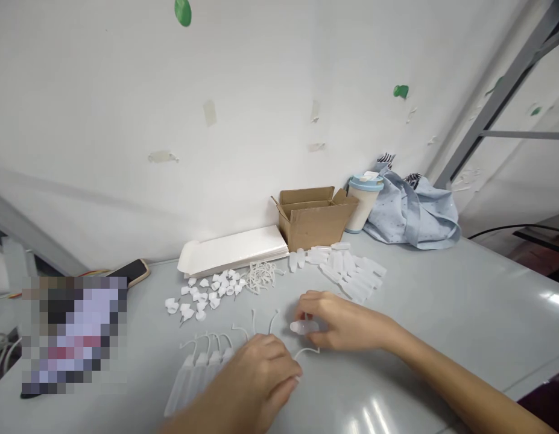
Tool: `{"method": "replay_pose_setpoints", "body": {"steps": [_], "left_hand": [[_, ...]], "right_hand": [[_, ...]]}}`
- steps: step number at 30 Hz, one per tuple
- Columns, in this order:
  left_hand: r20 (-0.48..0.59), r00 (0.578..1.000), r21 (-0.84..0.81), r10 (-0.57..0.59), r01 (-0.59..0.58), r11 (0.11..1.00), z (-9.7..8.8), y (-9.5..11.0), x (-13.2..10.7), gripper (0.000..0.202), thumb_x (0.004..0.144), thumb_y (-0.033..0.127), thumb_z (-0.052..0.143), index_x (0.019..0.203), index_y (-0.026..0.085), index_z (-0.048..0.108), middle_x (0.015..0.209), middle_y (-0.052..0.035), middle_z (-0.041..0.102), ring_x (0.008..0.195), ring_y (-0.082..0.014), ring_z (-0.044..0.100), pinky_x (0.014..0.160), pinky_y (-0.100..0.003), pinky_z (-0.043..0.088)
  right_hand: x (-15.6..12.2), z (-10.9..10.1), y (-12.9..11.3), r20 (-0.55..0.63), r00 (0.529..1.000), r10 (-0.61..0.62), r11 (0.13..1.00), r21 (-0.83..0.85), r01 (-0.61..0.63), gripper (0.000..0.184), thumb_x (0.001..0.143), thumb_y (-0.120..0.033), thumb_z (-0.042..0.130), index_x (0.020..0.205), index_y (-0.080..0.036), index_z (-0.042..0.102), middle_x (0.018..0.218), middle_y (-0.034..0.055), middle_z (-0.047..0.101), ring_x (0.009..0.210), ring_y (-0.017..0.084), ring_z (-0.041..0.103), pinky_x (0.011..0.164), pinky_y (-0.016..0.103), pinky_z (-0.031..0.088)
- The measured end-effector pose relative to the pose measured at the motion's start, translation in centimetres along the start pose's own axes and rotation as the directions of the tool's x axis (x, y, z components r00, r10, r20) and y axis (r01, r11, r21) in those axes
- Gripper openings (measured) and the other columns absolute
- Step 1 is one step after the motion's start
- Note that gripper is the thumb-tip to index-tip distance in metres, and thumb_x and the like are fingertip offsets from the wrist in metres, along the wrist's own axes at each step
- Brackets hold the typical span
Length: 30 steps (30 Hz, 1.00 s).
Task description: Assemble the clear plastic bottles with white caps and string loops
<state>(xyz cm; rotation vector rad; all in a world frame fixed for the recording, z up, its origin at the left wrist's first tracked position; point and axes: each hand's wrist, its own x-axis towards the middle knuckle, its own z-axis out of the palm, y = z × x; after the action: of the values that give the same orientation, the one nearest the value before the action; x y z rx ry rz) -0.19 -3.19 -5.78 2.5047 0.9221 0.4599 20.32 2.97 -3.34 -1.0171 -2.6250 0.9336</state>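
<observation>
My right hand (342, 322) rests on the grey table (442, 325) with its fingers curled round a small clear plastic tube (305, 327). My left hand (261, 377) lies knuckles up just left of it, fingers bent down onto the table; what is under them is hidden. Beside the left hand lies a row of finished tubes with thin white straps (195, 371). A few loose straps (261, 322) lie between the hands.
Farther back are a heap of small white caps (204, 295), a tangle of white straps (262, 276), a pile of clear tubes (347, 271), a white flat carton (234, 250), an open cardboard box (313, 217), a cup (364, 202), a blue cloth bag (412, 211) and a phone (133, 271).
</observation>
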Motion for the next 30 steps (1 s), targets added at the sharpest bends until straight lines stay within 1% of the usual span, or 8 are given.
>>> {"method": "replay_pose_setpoints", "body": {"steps": [3,5,7,11,15,22,26,30], "left_hand": [[-0.157,0.987,-0.106,-0.019,0.002,0.994,-0.4,0.3,-0.2,0.021,0.086,0.015,0.045,0.081,0.019,0.065,0.076,-0.0035,0.068,0.077,-0.0175,0.061,0.073,-0.03,0.048],[-0.252,0.96,-0.175,-0.119,0.076,0.982,-1.1,0.4,-0.4,0.019,0.085,0.017,0.048,0.083,0.021,0.066,0.079,-0.0024,0.069,0.077,-0.0164,0.062,0.071,-0.028,0.048],[-0.325,0.902,-0.227,-0.285,0.219,0.949,-1.8,0.2,-0.6,0.019,0.085,0.021,0.049,0.08,0.023,0.067,0.078,-0.0009,0.068,0.073,-0.0153,0.061,0.065,-0.025,0.048],[-0.398,0.732,-0.292,-0.553,0.471,0.833,-2.5,-0.9,-1.1,0.021,0.083,0.034,0.051,0.074,0.023,0.067,0.07,0.0004,0.067,0.062,-0.0148,0.057,0.052,-0.023,0.046],[-0.379,0.655,-0.362,-0.653,0.545,0.757,-2.3,-1.5,-1.2,0.02,0.078,0.037,0.055,0.075,0.021,0.067,0.066,0.0006,0.066,0.058,-0.0141,0.057,0.051,-0.023,0.047],[-0.377,0.708,-0.272,-0.597,0.532,0.802,-1.6,-0.4,-0.9,0.017,0.078,0.03,0.052,0.075,0.022,0.067,0.07,0.0013,0.069,0.054,-0.0127,0.055,0.052,-0.024,0.046],[-0.329,0.765,-0.239,-0.553,0.499,0.833,-1.5,0.0,-1.0,0.021,0.081,0.028,0.048,0.084,0.021,0.068,0.076,0.0001,0.069,0.058,-0.0129,0.055,0.05,-0.022,0.044],[-0.308,0.782,-0.225,-0.543,0.494,0.84,-1.5,0.1,-1.4,0.023,0.084,0.028,0.047,0.09,0.021,0.068,0.081,-0.0012,0.069,0.062,-0.0137,0.055,0.046,-0.021,0.041]], "right_hand": [[0.3,0.6,-0.5,0.013,1.0,-0.019,0.999,0.042,0.019,0.025,0.069,-0.009,0.059,0.093,-0.017,0.06,0.091,0.0045,0.059,0.089,0.019,0.054,0.075,0.028,0.041],[0.5,0.8,-0.7,0.025,0.999,-0.026,0.997,0.068,0.025,0.024,0.07,-0.01,0.06,0.093,-0.017,0.061,0.09,0.0044,0.06,0.087,0.018,0.054,0.075,0.027,0.041],[0.6,1.1,-0.9,0.035,0.999,-0.022,0.996,0.091,0.018,0.023,0.073,-0.015,0.061,0.096,-0.016,0.062,0.091,0.0046,0.061,0.087,0.018,0.055,0.076,0.027,0.041],[0.7,1.5,-1.5,0.071,0.997,0.012,0.988,0.149,-0.023,0.022,0.076,-0.022,0.063,0.098,-0.018,0.063,0.092,0.0029,0.063,0.082,0.017,0.055,0.073,0.025,0.041],[0.7,2.1,-2.1,0.049,0.999,0.017,0.98,0.199,-0.027,0.021,0.077,-0.022,0.063,0.097,-0.019,0.063,0.091,0.0024,0.063,0.083,0.016,0.055,0.074,0.024,0.042],[1.1,3.6,-2.3,-0.061,0.998,-0.009,0.965,0.261,0.025,0.018,0.077,-0.017,0.061,0.095,-0.016,0.062,0.087,0.0027,0.065,0.075,0.014,0.056,0.071,0.024,0.042],[1.3,4.4,-2.1,-0.098,0.995,0.03,0.941,0.338,0.004,0.018,0.078,-0.02,0.061,0.096,-0.016,0.062,0.088,0.0029,0.066,0.076,0.015,0.057,0.071,0.025,0.044],[1.3,4.6,-2.1,-0.101,0.992,0.077,0.921,0.387,-0.032,0.018,0.081,-0.022,0.058,0.098,-0.016,0.063,0.088,0.0028,0.066,0.076,0.015,0.057,0.071,0.026,0.044]]}}
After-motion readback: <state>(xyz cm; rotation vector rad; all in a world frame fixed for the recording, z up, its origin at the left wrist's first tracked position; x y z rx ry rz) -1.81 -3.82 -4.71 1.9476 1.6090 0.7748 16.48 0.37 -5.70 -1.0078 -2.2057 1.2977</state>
